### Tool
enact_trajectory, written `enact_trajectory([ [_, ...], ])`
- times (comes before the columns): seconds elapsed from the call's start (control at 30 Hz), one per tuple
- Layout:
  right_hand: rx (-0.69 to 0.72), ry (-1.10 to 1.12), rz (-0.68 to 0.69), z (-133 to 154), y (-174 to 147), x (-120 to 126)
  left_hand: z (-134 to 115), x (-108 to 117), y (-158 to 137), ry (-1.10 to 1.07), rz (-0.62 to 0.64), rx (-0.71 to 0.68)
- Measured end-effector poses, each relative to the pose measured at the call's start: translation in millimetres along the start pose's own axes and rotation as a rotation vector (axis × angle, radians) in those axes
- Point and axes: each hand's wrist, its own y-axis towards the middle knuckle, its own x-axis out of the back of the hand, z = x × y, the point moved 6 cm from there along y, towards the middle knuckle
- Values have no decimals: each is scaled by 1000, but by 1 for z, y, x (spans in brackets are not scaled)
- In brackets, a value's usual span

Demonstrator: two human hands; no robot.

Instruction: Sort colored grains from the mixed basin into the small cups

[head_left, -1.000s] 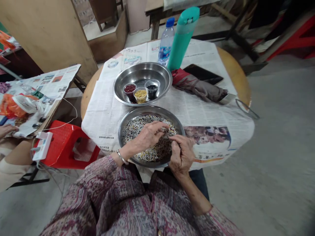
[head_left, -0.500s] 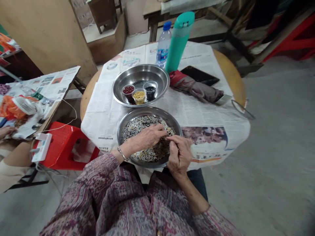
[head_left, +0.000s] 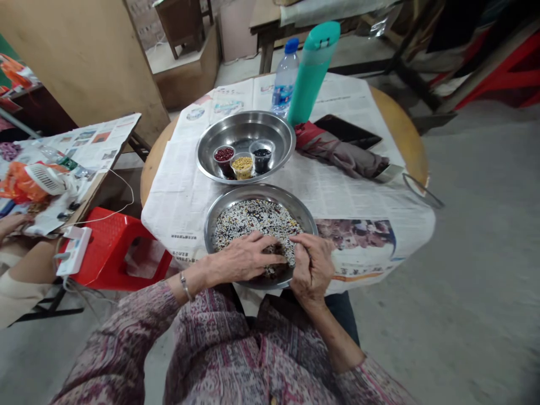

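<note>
A shallow steel bowl in front of me holds mixed grains, white and dark with yellow and red bits. Over its near part reaches my left hand, palm down, fingers stretched out and a little apart, touching the grains. At the bowl's right rim my right hand is closed, thumb against the curled fingers; what it may hold is hidden. Behind, a second steel bowl carries three clear cups: red beans, yellow beans and black beans.
Newspaper covers the round table. A water bottle, a green flask, a folded umbrella and a dark phone-like slab stand or lie behind. To the left are a red stool, a power strip and another person's hand.
My left hand has drawn back toward me and its fingers have spread, uncovering grains in the middle of the bowl. My right hand stays closed near the right rim.
</note>
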Motion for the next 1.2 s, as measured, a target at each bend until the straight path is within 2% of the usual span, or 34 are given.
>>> enact_trajectory([
  [0.1,-6,29,-15,0,-1,0,1,-9,26,122,-62,-68],
  [0.2,-23,53,-37,-1,-1,1,9,-14,50,122,-118,-90],
  [0.3,-39,37,-44,-1,-1,1,20,-17,63,118,-94,-93],
  [0.37,-44,23,-39,-1,0,1,29,-13,65,122,-83,-41],
  [0.47,-33,12,-29,0,0,1,46,1,52,135,-106,131],
  [0.6,-21,19,-42,0,-1,2,63,17,15,167,-132,392],
  [0.7,-38,11,-35,-1,-1,2,63,23,-14,167,-204,551],
  [0.77,-40,3,-30,-1,-1,2,56,18,-26,117,-193,603],
  [0.87,-34,-4,-28,-1,-1,2,36,3,-24,-24,-111,556],
  [1.0,-26,12,-22,-2,-1,1,16,-8,2,-170,-99,408],
  [1.1,-23,10,-18,-2,-2,1,22,-10,28,-206,-129,355],
  [1.2,-19,3,-24,-1,-2,1,35,-1,48,-195,-218,294],
])
